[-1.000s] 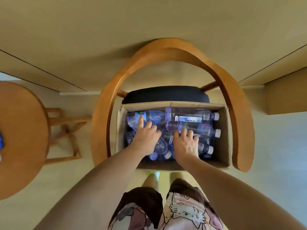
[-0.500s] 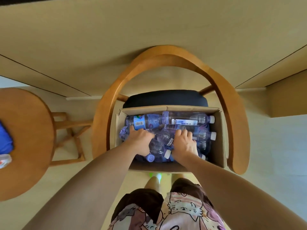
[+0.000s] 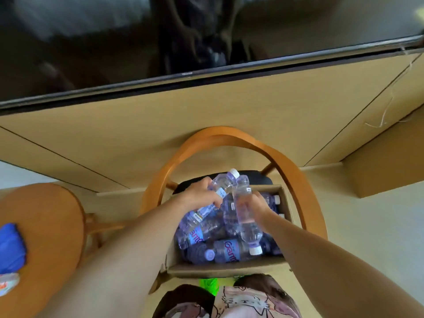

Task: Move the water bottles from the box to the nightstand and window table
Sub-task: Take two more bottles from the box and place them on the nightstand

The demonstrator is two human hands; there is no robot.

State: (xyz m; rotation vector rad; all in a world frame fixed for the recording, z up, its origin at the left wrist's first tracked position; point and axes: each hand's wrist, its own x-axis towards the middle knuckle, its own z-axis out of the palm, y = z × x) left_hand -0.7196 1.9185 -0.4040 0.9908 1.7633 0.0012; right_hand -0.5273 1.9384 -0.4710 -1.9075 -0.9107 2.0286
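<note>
A: How many bottles are lifted?
B: Two. The left hand (image 3: 202, 198) grips one bottle (image 3: 220, 191), the right hand (image 3: 257, 208) grips another bottle (image 3: 243, 210), both above the cardboard box (image 3: 229, 269).
A: Their look?
B: Clear, purplish, white caps. More lie inside; count unclear.

Blue labels on two bottles (image 3: 220, 251) lying in the box (image 3: 206, 269) carry a partly readable word, roughly "Ganten"; other print is too blurred.
</note>
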